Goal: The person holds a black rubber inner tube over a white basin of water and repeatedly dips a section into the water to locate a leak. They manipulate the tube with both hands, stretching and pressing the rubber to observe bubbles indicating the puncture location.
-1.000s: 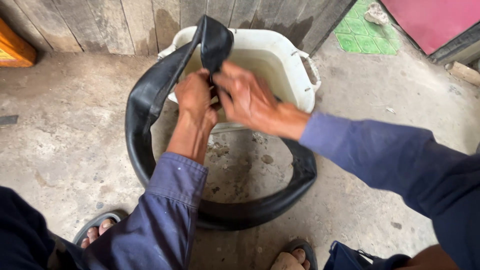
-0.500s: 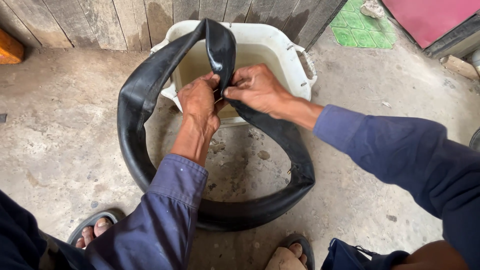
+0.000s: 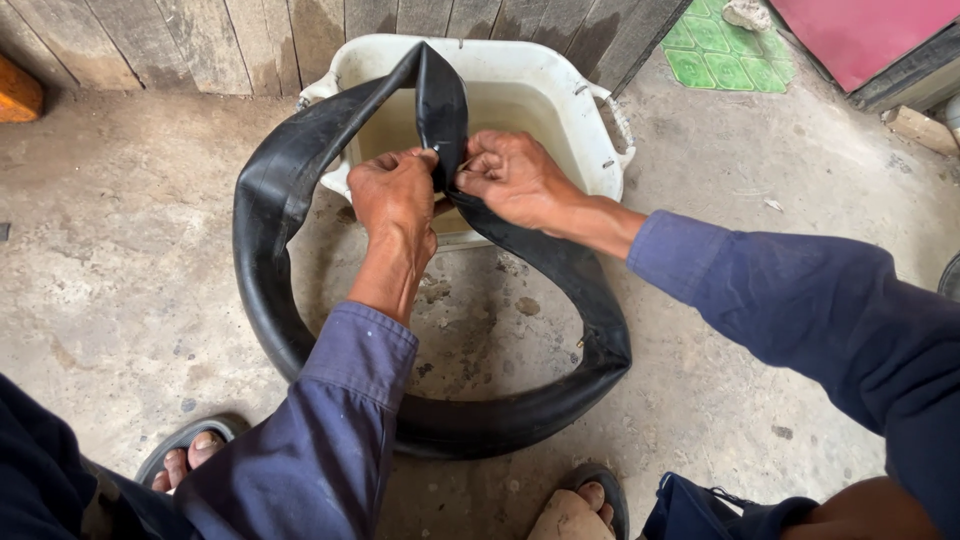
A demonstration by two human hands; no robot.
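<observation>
Inner tube (image 3: 300, 180) pinched by left hand (image 3: 395, 200) and right hand (image 3: 515, 180) over tub (image 3: 560, 80) rim; bare concrete around.

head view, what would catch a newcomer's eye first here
A big black inner tube loops over the concrete floor, its top folded up over a white plastic tub of murky water. At that fold the left hand and right hand both pinch the rubber.

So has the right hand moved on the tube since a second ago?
Yes. The right hand has shifted from over the white basin's right side toward its middle, closer to the left hand, pinching the black inner tube.
</observation>
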